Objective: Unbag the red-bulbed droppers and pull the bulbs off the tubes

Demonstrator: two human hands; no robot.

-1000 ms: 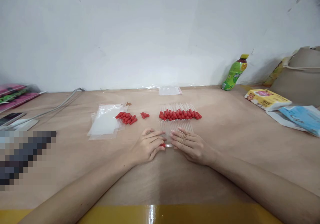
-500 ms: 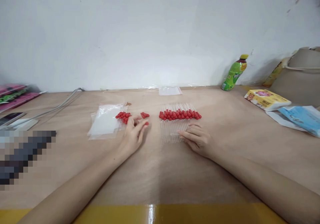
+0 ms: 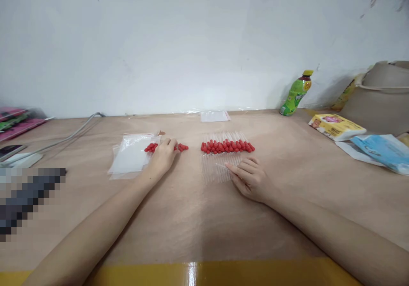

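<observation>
My left hand (image 3: pixel 164 155) is over the small pile of red rubber bulbs (image 3: pixel 151 147), its fingertips hidden behind the hand's back, so what they grip cannot be made out. A few more red bulbs (image 3: pixel 182 147) lie just right of its fingers. My right hand (image 3: pixel 249 176) pinches a thin clear tube (image 3: pixel 220 165) between thumb and forefinger, its tip pointing left. Beneath that tube lies a row of clear tubes (image 3: pixel 209 171). Behind them, clear tubes with red bulbs (image 3: pixel 227 146) form a second row. Clear plastic bags (image 3: pixel 129 156) lie left of my left hand.
Near the wall are a flat clear bag (image 3: pixel 214 116) and a green bottle (image 3: pixel 295 94). A yellow tissue pack (image 3: pixel 337 125), a blue packet (image 3: pixel 381 150) and a grey-brown bag (image 3: pixel 383 101) are at the right. A cable (image 3: pixel 75 133) and phone (image 3: pixel 11 151) lie left.
My left hand, which had a red bulb at its fingertips, has moved up and back onto the bulb pile. My right hand still holds the tube, now tilted and slightly higher.
</observation>
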